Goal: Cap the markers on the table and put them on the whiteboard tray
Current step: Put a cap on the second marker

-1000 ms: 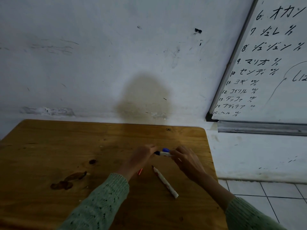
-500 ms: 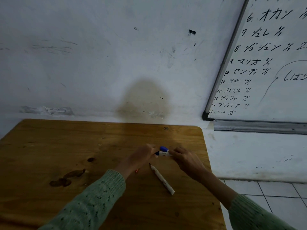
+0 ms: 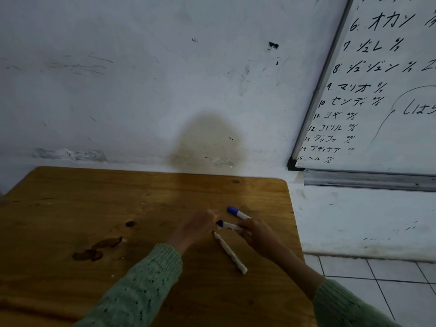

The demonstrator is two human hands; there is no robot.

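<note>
Right hand (image 3: 256,234) grip: fingers pinched around the barrel of a white marker (image 3: 230,225), which points left with a dark blue tip or cap at its left end; can't tell which. Marker sits just above the tabletop (image 3: 94,197), roughly level.

Left hand (image 3: 200,226) grip: fingers curled in at that marker's dark end, touching or nearly touching it. Can't tell whether anything is pinched inside; the hand hides it.

Just beyond the held marker, on the far side: a second marker (image 3: 238,212) lying on the tabletop, white barrel, blue cap at its far-left end, near-right end running behind the right hand's fingers.

Near side, between the two wrists: a third marker (image 3: 230,252), white, lying diagonal on the wood, pointed tip toward the hands, blunt end toward the near right. No cap on the tip.

Both forearms in green knit sleeves (image 3: 146,286).

Tabletop is wood, with dark stains (image 3: 96,250) left of the hands.

Whiteboard (image 3: 389,90) on the wall at far right, covered in handwriting. Its metal tray (image 3: 368,180) runs along the bottom edge, well apart from the markers, right of the tabletop.
</note>
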